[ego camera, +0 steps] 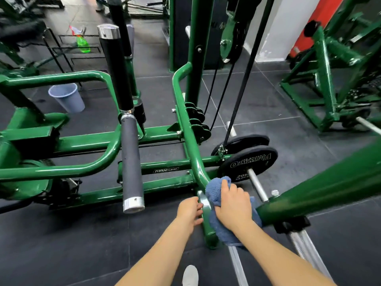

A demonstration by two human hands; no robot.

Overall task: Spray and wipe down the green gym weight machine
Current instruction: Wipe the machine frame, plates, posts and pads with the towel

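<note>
A person's right hand (233,205) presses a bunched blue terry cloth (216,187) against the green steel machine frame (186,129), fingers curled over it. Left hand (190,211) fingertips touch the tube beside it, relaxed.

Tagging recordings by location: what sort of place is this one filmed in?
Almost certainly a gym floor: green weight machines stand on dark rubber tiles, a loaded Olympic weight plate sits on a bar, and black cables run up the frame.

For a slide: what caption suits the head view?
Right hand wipes green frame with blue cloth; left hand steadies it.
</note>
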